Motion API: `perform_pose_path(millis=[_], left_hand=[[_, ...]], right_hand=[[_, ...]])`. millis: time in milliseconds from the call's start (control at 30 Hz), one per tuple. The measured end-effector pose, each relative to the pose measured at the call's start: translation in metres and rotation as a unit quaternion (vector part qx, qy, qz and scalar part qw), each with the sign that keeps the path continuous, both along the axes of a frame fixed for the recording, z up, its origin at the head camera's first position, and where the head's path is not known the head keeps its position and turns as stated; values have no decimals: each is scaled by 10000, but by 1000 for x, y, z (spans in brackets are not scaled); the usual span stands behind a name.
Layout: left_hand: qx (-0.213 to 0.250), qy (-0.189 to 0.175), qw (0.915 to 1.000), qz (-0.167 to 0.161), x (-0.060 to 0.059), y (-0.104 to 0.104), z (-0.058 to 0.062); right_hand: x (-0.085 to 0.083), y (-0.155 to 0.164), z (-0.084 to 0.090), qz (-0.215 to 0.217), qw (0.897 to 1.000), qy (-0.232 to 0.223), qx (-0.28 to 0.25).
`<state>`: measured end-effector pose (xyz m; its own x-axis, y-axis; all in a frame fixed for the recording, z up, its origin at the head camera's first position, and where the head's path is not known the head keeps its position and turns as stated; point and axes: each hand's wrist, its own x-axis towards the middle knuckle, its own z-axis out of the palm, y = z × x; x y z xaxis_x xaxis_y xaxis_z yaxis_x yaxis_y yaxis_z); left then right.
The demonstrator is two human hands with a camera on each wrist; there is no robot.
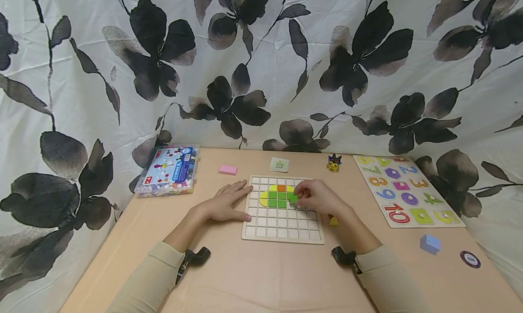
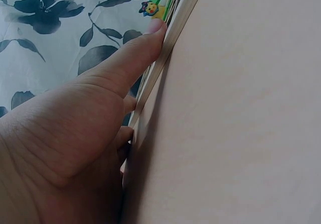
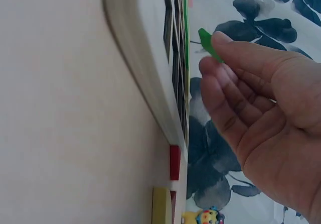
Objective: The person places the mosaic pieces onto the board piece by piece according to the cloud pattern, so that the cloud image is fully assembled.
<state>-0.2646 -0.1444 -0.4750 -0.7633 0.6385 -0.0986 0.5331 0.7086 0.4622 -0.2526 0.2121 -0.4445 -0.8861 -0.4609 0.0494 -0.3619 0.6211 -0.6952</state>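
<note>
A white wooden grid board (image 1: 282, 222) lies on the tan table, with yellow, orange and green tiles (image 1: 277, 196) set in its upper cells. My right hand (image 1: 316, 198) pinches a green tile (image 1: 292, 198) at its fingertips, just above the board beside the placed pieces; the right wrist view shows the same green tile (image 3: 208, 44) held a little off the board (image 3: 140, 58). My left hand (image 1: 229, 203) lies flat on the table, fingers straight, its thumb (image 2: 135, 58) pressed against the board's left edge (image 2: 170, 38).
A clear box of beads (image 1: 169, 170) stands at the back left. A pink block (image 1: 227, 169), a small card (image 1: 279, 164) and a yellow toy figure (image 1: 333, 162) lie behind the board. A number puzzle board (image 1: 406, 190), a blue cube (image 1: 430, 243) and a round token (image 1: 470, 259) are on the right.
</note>
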Motion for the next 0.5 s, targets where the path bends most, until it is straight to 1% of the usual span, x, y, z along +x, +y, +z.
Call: perform_pose_path(millis=[133,500], left_hand=[[10,-7,10000,-12,-1,0,0],[5,-73,10000,19,1,1,2]], right_hand=[[1,-4,-1,49,9998,98,137],[2,-8,-6,67,9991,-99,396]])
